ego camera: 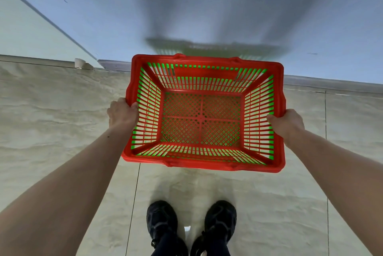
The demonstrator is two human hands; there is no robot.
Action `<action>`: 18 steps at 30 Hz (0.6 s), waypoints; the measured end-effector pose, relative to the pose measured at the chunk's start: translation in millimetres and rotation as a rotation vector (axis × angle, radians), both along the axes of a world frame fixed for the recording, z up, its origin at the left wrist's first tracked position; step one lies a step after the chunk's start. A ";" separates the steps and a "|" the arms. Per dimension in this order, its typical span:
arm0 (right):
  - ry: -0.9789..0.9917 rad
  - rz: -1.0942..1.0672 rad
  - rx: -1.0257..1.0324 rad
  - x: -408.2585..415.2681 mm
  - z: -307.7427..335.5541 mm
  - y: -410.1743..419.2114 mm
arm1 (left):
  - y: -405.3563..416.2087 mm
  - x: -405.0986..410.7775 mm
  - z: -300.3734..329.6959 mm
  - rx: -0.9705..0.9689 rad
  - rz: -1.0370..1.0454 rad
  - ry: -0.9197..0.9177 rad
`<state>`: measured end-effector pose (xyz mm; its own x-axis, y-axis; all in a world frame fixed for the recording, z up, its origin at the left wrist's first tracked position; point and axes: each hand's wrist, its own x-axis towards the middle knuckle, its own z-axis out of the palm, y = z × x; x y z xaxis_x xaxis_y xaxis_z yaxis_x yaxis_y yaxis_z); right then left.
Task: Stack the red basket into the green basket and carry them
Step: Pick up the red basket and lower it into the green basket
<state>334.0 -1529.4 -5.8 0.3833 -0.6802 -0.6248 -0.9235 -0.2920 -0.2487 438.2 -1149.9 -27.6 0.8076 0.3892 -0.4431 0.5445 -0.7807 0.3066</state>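
Note:
The red basket (200,118) sits nested inside the green basket (267,90), whose bright green walls show only through the red slats. Both are held in the air above the floor, roughly level, in front of my body. My left hand (122,113) grips the left rim, thumb over the edge. My right hand (287,124) grips the right rim in the same way. The basket is empty inside.
A pale wall (186,7) rises straight ahead, with the baskets' blurred shadow on it. A skirting strip (331,84) runs along its foot. Cream floor tiles (62,121) lie below. My black shoes (190,228) stand under the baskets. A small white fitting (79,63) sits at the wall's base, left.

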 end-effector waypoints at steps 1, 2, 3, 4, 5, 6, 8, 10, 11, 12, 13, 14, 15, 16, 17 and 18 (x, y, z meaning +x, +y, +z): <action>0.005 0.007 -0.018 0.9 0.0 1.0 | -0.5 0.3 1.2 -0.002 -0.003 -0.007; 0.011 0.023 -0.046 1.9 0.1 2.8 | 0.0 1.1 1.1 -0.001 -0.007 -0.010; 0.012 0.051 -0.087 3.3 3.7 6.7 | 1.6 2.4 -0.8 -0.005 -0.008 -0.013; 0.003 0.087 -0.141 5.0 6.3 10.0 | 0.8 3.6 1.8 -0.011 -0.013 -0.025; -0.015 0.126 -0.197 7.0 8.9 13.7 | -2.3 4.5 5.7 -0.015 -0.019 -0.032; -0.051 0.168 -0.251 9.8 10.6 17.2 | -6.0 6.2 9.3 -0.024 -0.023 -0.042; -0.151 0.236 -0.322 18.1 13.7 24.6 | -15.7 11.0 17.3 -0.023 -0.041 -0.064; -0.233 0.293 -0.339 31.5 15.9 32.4 | -23.3 18.3 19.2 -0.004 -0.076 -0.104; -0.263 0.311 -0.335 38.5 16.3 36.8 | -26.4 22.3 19.4 -0.001 -0.090 -0.126; -0.296 0.328 -0.329 46.6 14.4 40.9 | -27.2 28.5 15.7 -0.005 -0.102 -0.154; -0.326 0.347 -0.327 55.1 12.7 44.5 | -28.4 35.0 12.8 -0.012 -0.114 -0.174; -0.356 0.367 -0.328 63.2 10.9 48.4 | -30.5 41.1 10.8 -0.019 -0.120 -0.188; -0.386 0.389 -0.330 72.1 6.7 53.0 | -31.9 47.8 7.8 -0.029 -0.123 -0.197; -0.407 0.415 -0.330 80.4 3.6 57.1 | -33.3 54.2 5.1 -0.032 -0.134 -0.215; -0.424 0.444 -0.326 89.5 -0.7 61.6 | -34.3 61.4 2.9 -0.031 -0.149 -0.231; -0.442 0.474 -0.324 97.7 -4.6 66.0 | -35.2 68.7 0.3 -0.028 -0.172 -0.251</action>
